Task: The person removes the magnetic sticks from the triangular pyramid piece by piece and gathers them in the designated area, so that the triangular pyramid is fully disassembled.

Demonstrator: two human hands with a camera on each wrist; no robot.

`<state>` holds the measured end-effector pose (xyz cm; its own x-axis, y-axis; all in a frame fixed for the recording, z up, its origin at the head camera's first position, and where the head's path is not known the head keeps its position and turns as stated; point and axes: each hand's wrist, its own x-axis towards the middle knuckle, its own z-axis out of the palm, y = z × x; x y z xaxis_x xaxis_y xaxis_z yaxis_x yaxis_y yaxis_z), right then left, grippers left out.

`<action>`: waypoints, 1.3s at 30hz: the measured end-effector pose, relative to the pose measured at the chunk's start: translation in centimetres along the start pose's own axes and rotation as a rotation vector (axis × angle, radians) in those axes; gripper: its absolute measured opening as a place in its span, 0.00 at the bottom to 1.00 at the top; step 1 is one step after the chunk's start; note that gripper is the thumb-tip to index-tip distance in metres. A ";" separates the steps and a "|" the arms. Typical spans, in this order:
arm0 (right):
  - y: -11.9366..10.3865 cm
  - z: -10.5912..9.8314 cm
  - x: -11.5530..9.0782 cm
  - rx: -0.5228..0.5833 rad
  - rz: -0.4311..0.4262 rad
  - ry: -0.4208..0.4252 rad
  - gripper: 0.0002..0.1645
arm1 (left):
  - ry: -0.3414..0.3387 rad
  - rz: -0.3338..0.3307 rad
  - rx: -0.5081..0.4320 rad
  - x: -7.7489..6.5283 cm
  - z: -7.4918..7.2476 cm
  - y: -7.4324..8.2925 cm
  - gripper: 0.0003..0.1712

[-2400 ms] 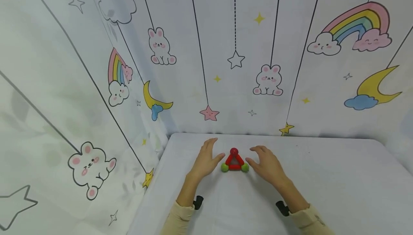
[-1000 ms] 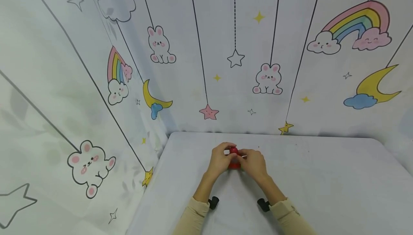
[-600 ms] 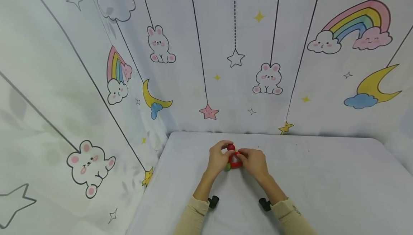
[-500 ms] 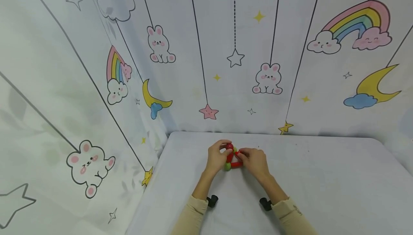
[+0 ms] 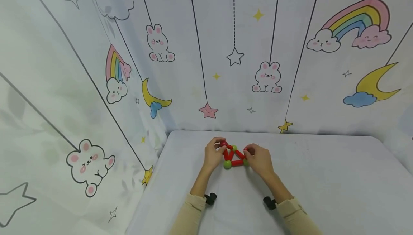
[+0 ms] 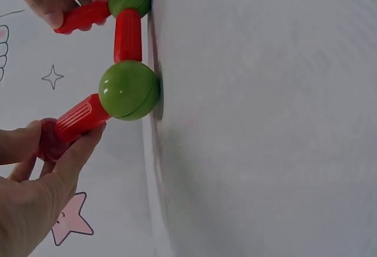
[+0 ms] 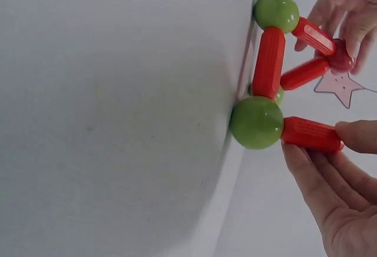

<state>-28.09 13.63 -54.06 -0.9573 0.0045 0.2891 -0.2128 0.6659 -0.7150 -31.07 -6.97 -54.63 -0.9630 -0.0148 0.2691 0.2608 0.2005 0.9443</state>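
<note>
A ball-and-rod building toy stands on the table, with green balls (image 5: 227, 164) at its base corners and red base rods (image 5: 237, 163) between them. My left hand (image 5: 213, 155) pinches the red ball (image 6: 53, 142), raised at the left of the toy. Two red rods (image 7: 304, 73) run from that ball down to green balls. On the right, thumb and fingers of my right hand (image 5: 260, 159) pinch a separate red rod (image 7: 312, 134). One end of it meets the right green ball (image 7: 257, 122); its other end is apart from the red ball.
A white cloth covers the table (image 5: 322, 177). Behind it hangs a white curtain (image 5: 193, 48) printed with bunnies, stars and rainbows; its folds reach down the left side. Black wrist cameras (image 5: 211, 198) sit below both hands.
First both hands were apart beside the toy; they then took hold of it at the top. The red ball has since tilted left with my left hand, and the right hand's rod has come away rightward.
</note>
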 end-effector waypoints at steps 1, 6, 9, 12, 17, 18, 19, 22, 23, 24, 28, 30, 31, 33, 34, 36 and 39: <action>0.1 -0.1 0.0 0.012 0.001 0.002 0.11 | 0.009 -0.013 -0.008 0.0 0.0 -0.1 0.19; 0.9 -0.5 0.1 0.052 0.026 0.019 0.12 | 0.039 -0.063 0.007 -0.1 -0.2 -0.2 0.19; 1.3 -0.8 0.2 0.051 0.040 0.031 0.12 | 0.041 -0.080 0.048 -0.1 -0.4 -0.3 0.20; 1.6 -1.1 0.2 0.054 0.049 0.040 0.12 | 0.046 -0.090 0.086 0.0 -0.7 -0.4 0.20; 2.2 -1.6 -0.2 0.045 0.058 0.049 0.14 | 0.052 -0.091 0.133 0.2 -1.2 -0.7 0.20; 2.3 -1.7 -0.2 0.041 0.060 0.052 0.14 | 0.050 -0.097 0.131 0.2 -1.4 -0.8 0.21; 2.5 -1.7 -0.3 0.036 0.064 0.056 0.14 | 0.051 -0.098 0.132 0.2 -1.5 -0.8 0.21; 3.0 -2.0 -0.3 0.024 0.074 0.066 0.14 | 0.054 -0.110 0.127 0.3 -2.0 -1.0 0.22; 3.1 -2.0 -0.4 0.018 0.079 0.067 0.14 | 0.056 -0.119 0.127 0.3 -2.1 -1.0 0.22; 3.3 -2.1 -0.4 0.013 0.082 0.066 0.13 | 0.058 -0.129 0.131 0.2 -2.2 -1.1 0.23; 3.6 -2.5 -0.5 -0.007 0.122 0.040 0.13 | 0.058 -0.189 0.154 0.1 -2.6 -1.4 0.22; 3.8 -2.7 -0.6 -0.015 0.142 0.023 0.13 | 0.051 -0.209 0.163 0.0 -2.8 -1.5 0.23; 3.9 -2.7 -0.5 -0.020 0.153 0.013 0.13 | 0.049 -0.217 0.166 0.0 -2.8 -1.5 0.23; 4.1 -2.9 -0.5 -0.033 0.168 -0.001 0.13 | 0.045 -0.226 0.173 -0.1 -2.9 -1.5 0.23; 4.2 -2.9 -0.5 -0.035 0.172 -0.005 0.12 | 0.045 -0.224 0.180 -0.1 -3.0 -1.5 0.23; 4.3 -3.0 -0.5 -0.045 0.172 -0.008 0.12 | 0.044 -0.223 0.202 -0.1 -3.0 -1.5 0.23; 4.4 -3.3 -0.5 -0.054 0.171 -0.020 0.12 | 0.031 -0.234 0.239 -0.2 -3.0 -1.5 0.21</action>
<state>-27.88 18.97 -55.24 -0.9824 0.1068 0.1533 -0.0362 0.6962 -0.7170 -31.08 -10.21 -55.48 -0.9915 -0.1165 0.0588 0.0056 0.4125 0.9110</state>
